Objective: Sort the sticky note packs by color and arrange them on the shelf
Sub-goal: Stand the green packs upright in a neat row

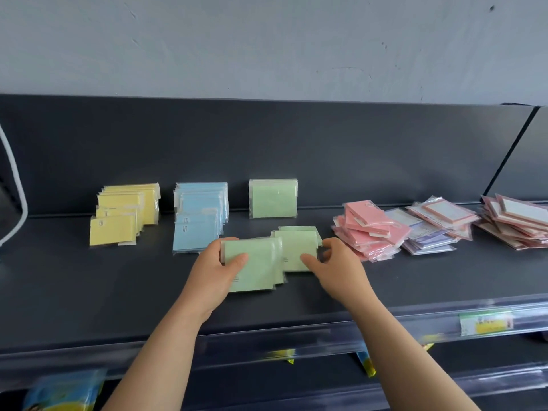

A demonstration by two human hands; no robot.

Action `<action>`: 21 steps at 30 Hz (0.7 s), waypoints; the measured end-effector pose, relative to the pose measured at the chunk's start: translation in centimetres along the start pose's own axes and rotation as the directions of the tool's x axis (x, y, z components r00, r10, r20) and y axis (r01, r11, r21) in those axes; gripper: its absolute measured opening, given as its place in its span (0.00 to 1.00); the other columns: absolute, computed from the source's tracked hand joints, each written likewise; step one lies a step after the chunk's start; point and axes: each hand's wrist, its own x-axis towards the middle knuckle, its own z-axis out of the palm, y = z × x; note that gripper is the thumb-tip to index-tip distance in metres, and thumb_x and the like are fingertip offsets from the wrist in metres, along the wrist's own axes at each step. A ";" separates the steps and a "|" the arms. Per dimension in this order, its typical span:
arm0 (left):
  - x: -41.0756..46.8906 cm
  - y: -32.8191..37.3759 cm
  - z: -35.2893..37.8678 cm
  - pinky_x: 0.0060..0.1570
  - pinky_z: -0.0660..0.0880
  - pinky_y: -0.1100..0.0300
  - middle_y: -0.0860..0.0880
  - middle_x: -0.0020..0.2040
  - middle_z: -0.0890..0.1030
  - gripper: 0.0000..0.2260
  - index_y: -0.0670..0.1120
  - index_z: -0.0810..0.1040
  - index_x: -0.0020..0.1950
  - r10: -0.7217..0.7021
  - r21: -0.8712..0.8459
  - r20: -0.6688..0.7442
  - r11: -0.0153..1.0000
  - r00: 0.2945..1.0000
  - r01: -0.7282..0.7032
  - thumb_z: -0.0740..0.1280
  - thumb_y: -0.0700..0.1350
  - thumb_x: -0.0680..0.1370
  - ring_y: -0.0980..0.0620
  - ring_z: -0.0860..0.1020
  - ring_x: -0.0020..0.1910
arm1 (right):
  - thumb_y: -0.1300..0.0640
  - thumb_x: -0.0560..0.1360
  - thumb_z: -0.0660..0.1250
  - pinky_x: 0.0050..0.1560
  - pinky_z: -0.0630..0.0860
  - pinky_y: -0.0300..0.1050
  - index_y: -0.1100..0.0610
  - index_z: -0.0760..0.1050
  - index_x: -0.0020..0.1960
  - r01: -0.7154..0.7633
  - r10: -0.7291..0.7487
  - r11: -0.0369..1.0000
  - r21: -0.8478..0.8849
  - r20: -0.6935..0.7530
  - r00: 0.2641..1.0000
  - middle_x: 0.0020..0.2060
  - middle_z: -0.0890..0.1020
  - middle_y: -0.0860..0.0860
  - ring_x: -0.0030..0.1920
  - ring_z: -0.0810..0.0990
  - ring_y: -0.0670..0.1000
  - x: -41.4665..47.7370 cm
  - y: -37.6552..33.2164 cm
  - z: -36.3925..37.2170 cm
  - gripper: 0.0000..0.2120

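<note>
Yellow packs [124, 213] and blue packs [200, 216] are standing sorted on the shelf [89, 277]. The left hand [218, 269] and right hand [335, 266] are pinching green packs [267, 259] with curled fingers; pink packs [367, 232] are waiting, unsorted.

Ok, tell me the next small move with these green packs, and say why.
Probably push the two together into one squared stack. The left hand grips one green bunch, the right hand holds a second green bunch partly behind it, askew; the upright green packs, yellow row and blue row behind stand neatly lined up.
</note>
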 end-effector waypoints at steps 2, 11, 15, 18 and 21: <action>-0.2 -0.1 -0.2 0.51 0.75 0.60 0.54 0.53 0.82 0.06 0.52 0.76 0.56 -0.012 -0.020 0.011 1.000 1.000 0.012 0.65 0.44 0.80 0.55 0.80 0.54 | 0.43 0.72 0.70 0.47 0.72 0.46 0.56 0.66 0.65 -0.042 0.044 0.994 -0.103 0.010 0.999 0.51 0.78 0.50 0.51 0.77 0.53 -0.1 -0.4 0.6 0.28; -0.4 0.0 -0.5 0.55 0.75 0.59 0.53 0.55 0.80 0.06 0.55 0.72 0.58 0.014 0.014 0.117 1.000 0.993 -0.016 0.62 0.46 0.82 0.55 0.78 0.55 | 0.64 0.77 0.66 0.46 0.79 0.43 0.60 0.77 0.58 -0.091 0.025 0.796 0.598 0.119 0.993 0.45 0.83 0.54 0.48 0.83 0.51 0.7 1.3 0.0 0.10; -0.3 0.3 0.3 0.56 0.74 0.59 0.53 0.56 0.80 0.08 0.53 0.71 0.61 0.020 0.016 0.156 1.000 0.988 -0.022 0.62 0.46 0.82 0.55 0.78 0.55 | 0.68 0.77 0.64 0.47 0.81 0.45 0.60 0.77 0.53 -0.145 0.029 0.652 0.744 0.166 0.986 0.44 0.84 0.53 0.49 0.84 0.54 0.6 1.2 -0.2 0.08; -0.2 0.5 1.4 0.54 0.74 0.61 0.53 0.56 0.79 0.10 0.51 0.69 0.63 0.025 -0.011 0.175 1.000 0.984 -0.023 0.62 0.46 0.82 0.55 0.78 0.55 | 0.70 0.77 0.62 0.49 0.81 0.45 0.61 0.77 0.51 -0.206 -0.005 0.607 0.767 0.264 0.965 0.45 0.84 0.54 0.48 0.84 0.52 0.2 0.7 0.3 0.08; 0.3 0.4 1.8 0.54 0.75 0.58 0.50 0.56 0.78 0.10 0.51 0.68 0.61 0.016 -0.035 0.135 0.999 0.991 -0.011 0.64 0.45 0.81 0.51 0.78 0.56 | 0.67 0.79 0.61 0.54 0.80 0.46 0.59 0.78 0.54 -0.188 -0.040 0.732 0.655 0.317 0.947 0.50 0.84 0.55 0.51 0.83 0.52 0.3 0.5 0.4 0.10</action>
